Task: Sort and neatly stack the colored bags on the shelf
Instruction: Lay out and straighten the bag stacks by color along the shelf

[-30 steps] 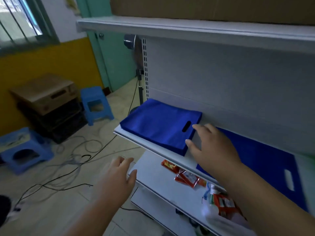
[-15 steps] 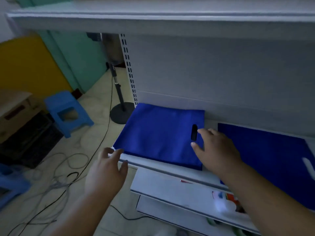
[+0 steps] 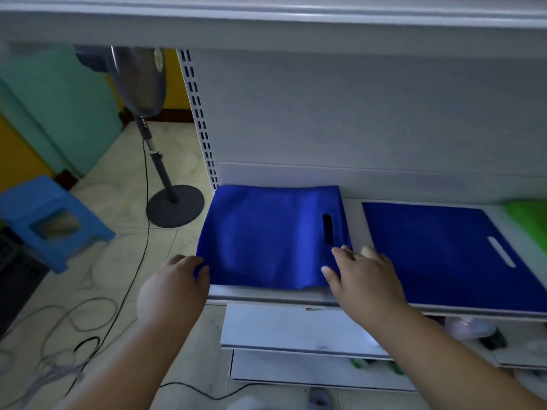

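The stack of blue bags [image 3: 266, 241] lies at the left end of the shelf [image 3: 296, 295], against the slotted upright [image 3: 198, 119], with its cut-out handle slot toward the right. All positions below are given relative to this stack.

Change since one second ago: your left hand [image 3: 173, 287], which was hanging free below and left of the stack, has come up to its front-left corner. Its fingertips now curl onto that corner; a firm pinch cannot be confirmed, since the fabric covers part of the contact. Your right hand [image 3: 364, 279] has shifted only slightly and now sits at the stack's front-right corner, fingers spread and fairly straight, thumb lying on the front edge and index finger touching the top just below the handle slot. It holds nothing.

Meaning for the task: both hands now bracket the stack, so you are likely squaring its edges or preparing to shift it. This is a judgement.

Count:
- Stack of blue bags: one; the number of layers cannot be read.
- Single dark blue bag [image 3: 450, 250]: one, flat, just right of the stack, apart from it.
- Green bag [image 3: 529, 217]: one edge visible, far right of the stack.
- Blue stools [image 3: 50, 220]: one, on the floor well left of the stack.
- Standing fan [image 3: 139, 84]: one, left of the stack, behind the upright.
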A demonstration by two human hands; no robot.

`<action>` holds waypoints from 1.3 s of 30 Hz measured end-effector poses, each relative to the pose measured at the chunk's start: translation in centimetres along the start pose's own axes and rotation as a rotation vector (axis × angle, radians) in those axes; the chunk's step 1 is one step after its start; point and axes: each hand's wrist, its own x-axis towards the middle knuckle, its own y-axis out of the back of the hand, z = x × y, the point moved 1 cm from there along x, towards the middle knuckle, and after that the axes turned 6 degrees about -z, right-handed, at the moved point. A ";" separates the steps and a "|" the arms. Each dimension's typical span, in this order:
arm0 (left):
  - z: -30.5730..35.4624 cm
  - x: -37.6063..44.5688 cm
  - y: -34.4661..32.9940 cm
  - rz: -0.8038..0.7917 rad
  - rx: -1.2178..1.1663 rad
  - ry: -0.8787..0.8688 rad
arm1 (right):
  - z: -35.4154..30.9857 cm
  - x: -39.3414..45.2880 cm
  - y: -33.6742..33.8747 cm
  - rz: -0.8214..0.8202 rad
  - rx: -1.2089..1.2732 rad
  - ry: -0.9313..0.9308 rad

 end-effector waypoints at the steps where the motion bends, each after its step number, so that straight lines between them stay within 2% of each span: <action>1: 0.0 0.0 0.3 0.014 -0.039 0.017 | 0.0 -0.2 0.3 0.018 0.019 0.002; 5: -0.4 0.3 0.8 -0.013 -0.195 0.069 | 0.4 -1.6 1.0 0.019 0.144 -0.079; 9: -1.0 0.1 0.2 -0.233 -0.369 0.105 | 0.8 -2.9 1.5 -0.114 0.282 -0.259; 12: -1.2 -0.5 -0.4 -0.328 -0.398 0.083 | 0.4 -2.8 2.0 -0.238 0.625 -0.340; 14: -1.4 -0.9 -0.7 -0.306 -0.343 0.048 | 0.4 -2.8 2.4 -0.221 0.755 -0.350; 17: -1.2 -1.8 -1.2 -0.225 -0.247 0.005 | 0.8 -3.3 3.4 -0.130 0.700 -0.297; 21: 0.9 -3.4 -1.8 -0.113 -0.242 -0.015 | 2.8 -4.5 4.7 -0.022 0.366 -0.185; 24: 4.0 -4.1 -2.5 -0.083 -0.269 -0.039 | 6.1 -5.4 5.1 0.138 0.390 -0.200; 29: 11.6 -4.7 -4.4 -0.047 -0.307 -0.120 | 13.8 -6.9 5.6 0.226 0.476 -0.251; 35: 23.4 -6.7 -7.4 0.026 -0.294 -0.163 | 25.7 -8.9 6.6 0.207 0.473 -0.336; 39: 28.4 -7.9 -9.3 0.001 -0.266 -0.178 | 31.5 -9.7 5.1 0.130 0.549 -0.324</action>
